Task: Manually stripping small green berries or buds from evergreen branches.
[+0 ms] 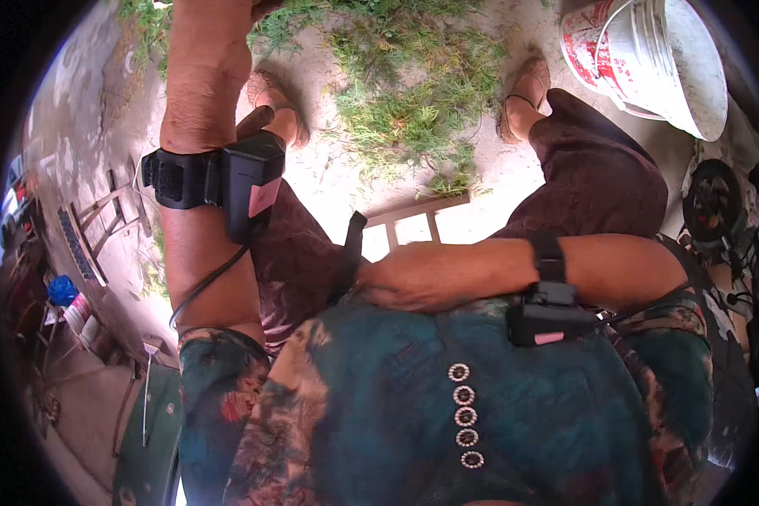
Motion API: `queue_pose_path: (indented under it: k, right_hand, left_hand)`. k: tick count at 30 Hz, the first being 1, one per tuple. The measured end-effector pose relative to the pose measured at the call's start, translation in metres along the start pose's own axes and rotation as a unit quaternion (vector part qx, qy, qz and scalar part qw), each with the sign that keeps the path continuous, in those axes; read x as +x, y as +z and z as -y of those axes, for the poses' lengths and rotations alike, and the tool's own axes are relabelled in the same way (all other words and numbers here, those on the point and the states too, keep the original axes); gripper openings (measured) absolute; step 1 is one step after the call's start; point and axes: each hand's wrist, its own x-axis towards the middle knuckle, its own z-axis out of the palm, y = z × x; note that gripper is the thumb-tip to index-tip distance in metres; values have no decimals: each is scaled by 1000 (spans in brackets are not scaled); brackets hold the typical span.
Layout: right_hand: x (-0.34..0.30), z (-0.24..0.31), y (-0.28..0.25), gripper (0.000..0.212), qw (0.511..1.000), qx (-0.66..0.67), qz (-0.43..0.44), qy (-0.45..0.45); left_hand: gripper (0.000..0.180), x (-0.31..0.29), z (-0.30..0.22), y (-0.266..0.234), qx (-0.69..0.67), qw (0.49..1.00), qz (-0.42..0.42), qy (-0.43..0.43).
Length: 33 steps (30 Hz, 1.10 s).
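Note:
My left arm reaches to the top edge, where my left hand [211, 51] is cut off by the frame. Its back shows, but most of its fingers are out of view. Just below it, a short brown rounded piece [255, 122] like a handle end lies beside my left foot. My right hand [413, 274] rests across my lap, fingers curled in. Beside the curled fingers a narrow dark strip [352, 232] sticks up; its lower end is hidden and I cannot tell what it is. Cut green leafy sprigs [413, 93] lie scattered on the floor between my feet.
A low wooden frame with slats [413, 215] stands between my knees. At the upper right a white and red bucket [641, 63] lies tipped with its handle up. A wooden rack [101, 228], a blue bundle [61, 291] and a green board [148, 438] are at the left.

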Motion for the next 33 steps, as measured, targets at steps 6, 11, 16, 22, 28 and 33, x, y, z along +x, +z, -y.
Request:
queue_pose_path:
  k: [6, 11, 16, 22, 28, 33]
  right_hand:
    - [3, -46, -57, 23, 877, 141, 430, 163]
    - [44, -55, -96, 31, 892, 352, 1, 285]
    - [38, -79, -130, 29, 838, 451, -160, 263]
    - [66, -57, -148, 27, 716, 629, -82, 292]
    - [63, -66, -147, 28, 753, 586, -88, 286]
    - [67, -51, -156, 27, 762, 546, -73, 340]
  left_hand:
    - [13, 20, 19, -32, -63, 998, 8, 16]
    - [18, -10, 2, 1, 16, 999, 14, 45]
    - [19, -26, -12, 22, -78, 984, 162, 22]
    - [12, -20, 12, 19, -114, 946, 299, 46]
    - [12, -28, 1, 30, -70, 948, 309, 39]
    - [9, -28, 12, 35, -22, 982, 151, 112]
